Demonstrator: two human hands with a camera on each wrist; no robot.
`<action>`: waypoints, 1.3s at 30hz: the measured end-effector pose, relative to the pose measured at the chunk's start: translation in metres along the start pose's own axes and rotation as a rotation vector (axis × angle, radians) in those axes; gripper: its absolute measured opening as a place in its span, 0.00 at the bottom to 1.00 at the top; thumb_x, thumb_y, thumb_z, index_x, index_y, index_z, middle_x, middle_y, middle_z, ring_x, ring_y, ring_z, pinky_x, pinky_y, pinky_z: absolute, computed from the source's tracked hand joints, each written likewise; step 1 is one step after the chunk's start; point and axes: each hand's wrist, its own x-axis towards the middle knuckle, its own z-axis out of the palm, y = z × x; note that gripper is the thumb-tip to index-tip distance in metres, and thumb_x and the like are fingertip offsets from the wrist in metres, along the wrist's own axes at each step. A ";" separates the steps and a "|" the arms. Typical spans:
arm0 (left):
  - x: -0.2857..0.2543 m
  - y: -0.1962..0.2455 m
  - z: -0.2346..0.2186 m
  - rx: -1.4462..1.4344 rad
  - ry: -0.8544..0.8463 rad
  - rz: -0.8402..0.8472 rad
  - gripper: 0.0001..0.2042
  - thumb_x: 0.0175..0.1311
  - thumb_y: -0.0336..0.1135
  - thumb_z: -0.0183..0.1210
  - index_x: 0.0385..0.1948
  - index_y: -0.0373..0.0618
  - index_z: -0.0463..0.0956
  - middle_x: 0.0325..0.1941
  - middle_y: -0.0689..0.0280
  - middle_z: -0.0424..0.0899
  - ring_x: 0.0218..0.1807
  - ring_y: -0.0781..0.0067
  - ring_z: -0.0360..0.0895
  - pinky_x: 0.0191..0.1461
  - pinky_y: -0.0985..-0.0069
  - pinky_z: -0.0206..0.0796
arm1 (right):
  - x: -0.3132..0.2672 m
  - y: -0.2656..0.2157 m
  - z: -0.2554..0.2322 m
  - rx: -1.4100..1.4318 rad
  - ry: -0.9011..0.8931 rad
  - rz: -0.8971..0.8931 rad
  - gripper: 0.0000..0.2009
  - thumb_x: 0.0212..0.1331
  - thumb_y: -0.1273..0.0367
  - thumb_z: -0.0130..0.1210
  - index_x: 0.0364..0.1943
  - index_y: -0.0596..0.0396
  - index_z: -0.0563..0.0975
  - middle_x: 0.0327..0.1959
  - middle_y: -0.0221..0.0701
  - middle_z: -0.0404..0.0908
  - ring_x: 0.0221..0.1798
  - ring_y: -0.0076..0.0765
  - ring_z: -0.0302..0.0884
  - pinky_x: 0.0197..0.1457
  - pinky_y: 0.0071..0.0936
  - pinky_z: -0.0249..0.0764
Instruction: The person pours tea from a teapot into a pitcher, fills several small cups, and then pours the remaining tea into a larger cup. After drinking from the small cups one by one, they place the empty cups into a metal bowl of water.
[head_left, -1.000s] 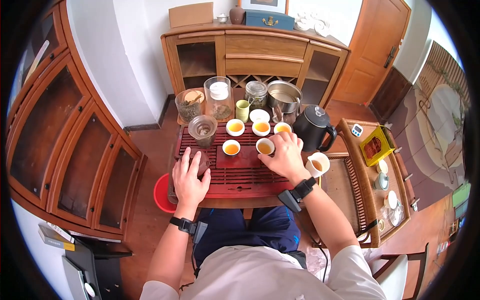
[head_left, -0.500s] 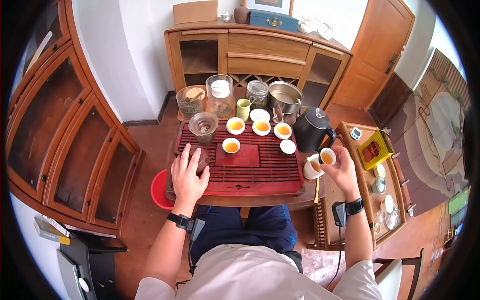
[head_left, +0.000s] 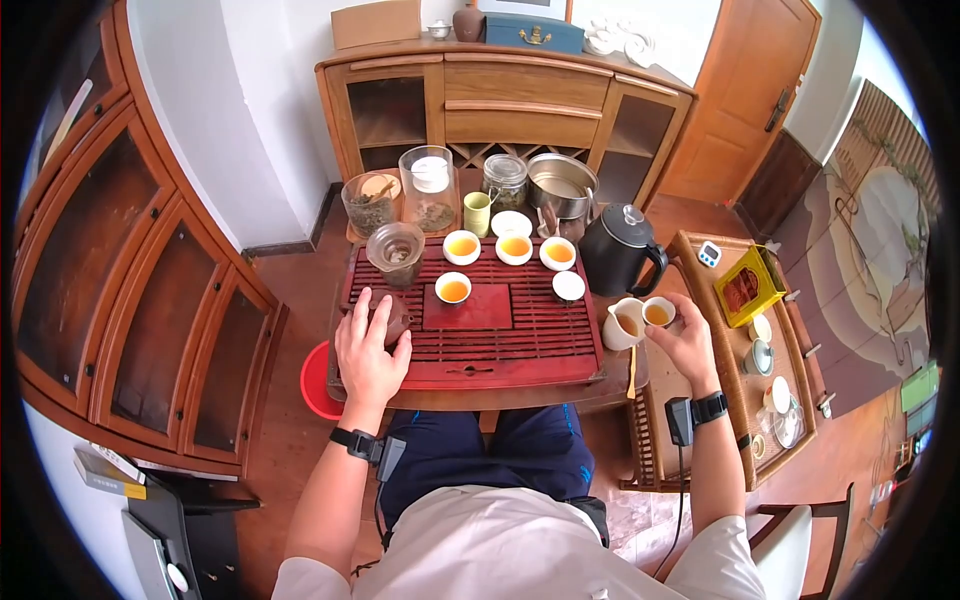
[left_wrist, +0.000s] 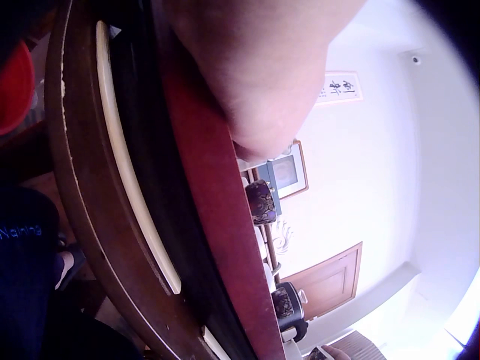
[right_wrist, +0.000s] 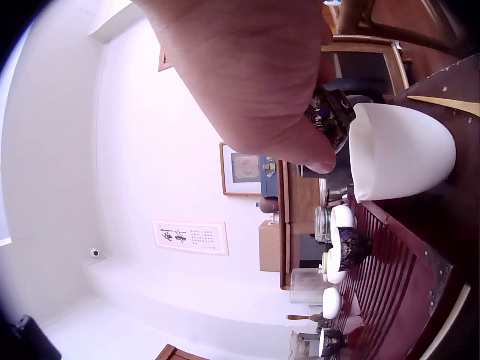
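In the head view my right hand [head_left: 690, 343] pinches a small teacup [head_left: 657, 313] of amber tea by its rim, beside a white pitcher [head_left: 616, 334] that also has tea in it. The right wrist view shows this cup's dark patterned outside [right_wrist: 330, 112] next to the pitcher [right_wrist: 401, 154]. My left hand [head_left: 368, 360] rests with extended fingers on a brown teapot [head_left: 399, 318] at the left of the red slatted tea tray [head_left: 470, 372], hiding part of it. One filled teacup [head_left: 453, 288] sits mid-tray; a white cup [head_left: 568, 287] stands at its right.
Three more filled cups [head_left: 514, 248] line the tray's back. A glass strainer vessel [head_left: 396, 262] stands at back left, a black kettle [head_left: 617, 250] at back right. Behind are jars [head_left: 505, 185] and a steel pot [head_left: 562, 190]. A wicker stand [head_left: 735, 400] is on the right.
My right hand has carried the filled teacup from the tray rightward to the pitcher, leaving its tray spot bare. The cup is now closer to the pitcher's rim. My left hand stays on the teapot.
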 end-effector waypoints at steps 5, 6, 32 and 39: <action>0.001 0.003 -0.004 0.014 -0.028 -0.018 0.30 0.59 0.37 0.71 0.66 0.47 0.78 0.77 0.53 0.71 0.71 0.43 0.73 0.74 0.50 0.65 | 0.001 0.004 0.002 0.014 -0.014 -0.005 0.29 0.50 0.70 0.75 0.60 0.60 0.80 0.50 0.38 0.87 0.53 0.37 0.84 0.61 0.34 0.79; 0.001 0.003 -0.003 0.012 -0.030 -0.018 0.30 0.59 0.37 0.71 0.66 0.47 0.78 0.77 0.53 0.71 0.71 0.43 0.73 0.74 0.50 0.65 | 0.001 0.005 0.002 0.005 -0.031 0.000 0.29 0.51 0.71 0.75 0.60 0.60 0.79 0.51 0.35 0.86 0.55 0.34 0.83 0.63 0.31 0.77; 0.000 0.000 -0.001 0.008 0.013 0.014 0.30 0.58 0.40 0.71 0.66 0.49 0.78 0.76 0.55 0.72 0.64 0.43 0.75 0.72 0.47 0.65 | 0.013 -0.025 0.001 -0.390 0.009 -0.285 0.31 0.45 0.79 0.69 0.59 0.46 0.83 0.53 0.37 0.77 0.61 0.51 0.73 0.67 0.47 0.68; 0.001 0.002 -0.003 -0.006 -0.021 -0.016 0.30 0.58 0.37 0.71 0.66 0.47 0.78 0.77 0.54 0.72 0.69 0.42 0.74 0.73 0.50 0.65 | 0.016 -0.040 0.001 -0.576 0.096 -0.510 0.28 0.48 0.80 0.63 0.58 0.45 0.84 0.58 0.38 0.76 0.64 0.53 0.71 0.69 0.48 0.65</action>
